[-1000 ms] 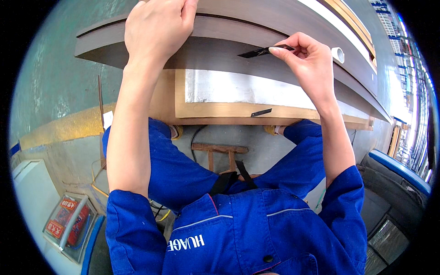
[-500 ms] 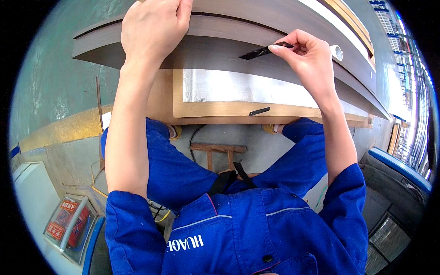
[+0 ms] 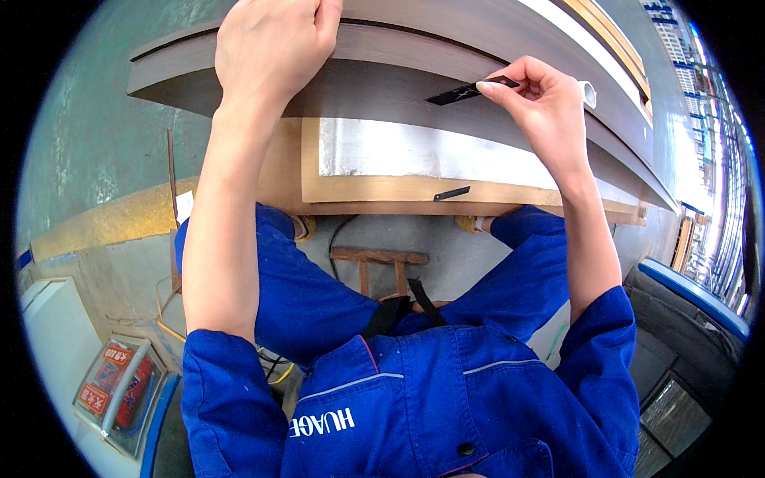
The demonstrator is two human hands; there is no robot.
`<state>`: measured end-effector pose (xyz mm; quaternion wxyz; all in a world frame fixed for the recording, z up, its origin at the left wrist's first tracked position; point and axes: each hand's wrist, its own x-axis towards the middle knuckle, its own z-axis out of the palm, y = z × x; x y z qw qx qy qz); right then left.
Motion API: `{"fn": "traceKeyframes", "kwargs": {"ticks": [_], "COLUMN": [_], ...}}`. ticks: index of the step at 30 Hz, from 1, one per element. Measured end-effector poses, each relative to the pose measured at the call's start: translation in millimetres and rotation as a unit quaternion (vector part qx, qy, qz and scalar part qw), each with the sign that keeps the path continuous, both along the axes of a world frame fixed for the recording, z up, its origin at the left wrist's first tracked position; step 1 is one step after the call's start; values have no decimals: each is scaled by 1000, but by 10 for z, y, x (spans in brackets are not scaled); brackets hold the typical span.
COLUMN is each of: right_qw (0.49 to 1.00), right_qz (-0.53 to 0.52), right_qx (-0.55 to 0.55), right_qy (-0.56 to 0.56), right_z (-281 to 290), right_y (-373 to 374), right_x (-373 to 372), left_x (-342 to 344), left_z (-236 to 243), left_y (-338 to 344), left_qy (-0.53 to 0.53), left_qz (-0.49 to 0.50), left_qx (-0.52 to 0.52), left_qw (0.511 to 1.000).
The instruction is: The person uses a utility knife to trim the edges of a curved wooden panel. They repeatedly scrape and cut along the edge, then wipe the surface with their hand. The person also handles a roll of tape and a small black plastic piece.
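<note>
Long grey-brown boards (image 3: 382, 48) run across the top of the view. My left hand (image 3: 275, 52) is closed at the boards' upper left; its fingertips, and anything in them, are hidden. My right hand (image 3: 542, 107) pinches a flat black strip (image 3: 450, 94) between thumb and fingers, its far end lying at the dark face of the front board. A white roll (image 3: 590, 94) sits just right of that hand. Below the boards, a second small black strip (image 3: 452, 193) lies on the tan edge (image 3: 374, 191) of a panel with a silvery-white surface (image 3: 406, 147).
Under the work surface are a wooden stool-like frame (image 3: 381, 256), my feet and a cable. A glass-fronted red box (image 3: 115, 386) stands at lower left. A black padded surface with blue edging (image 3: 669, 358) is at right, with racks (image 3: 717, 199) beyond.
Since half a second ago, my right hand and the black strip have shifted slightly rightward. My left hand has moved only a little, right and upward.
</note>
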<state>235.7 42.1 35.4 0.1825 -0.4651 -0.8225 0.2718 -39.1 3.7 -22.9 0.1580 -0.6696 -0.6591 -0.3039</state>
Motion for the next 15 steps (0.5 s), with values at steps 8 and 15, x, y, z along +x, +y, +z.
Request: {"fn": "traceKeyframes", "kwargs": {"ticks": [8,15], "right_qw": [999,998], "right_qz": [-5,0], "right_qx": [32,44], "right_qy": [41,36], "right_z": [-74,-89], "right_y": [-16,-14], "right_x": [-18,-21], "left_x": [-12,-13], "left_z": [-3,-17], "left_y": [4,10], "left_qy": [14,10], "left_qz": [25,14], "left_qx": [-28,-16], "left_qw": [999,1000]}}
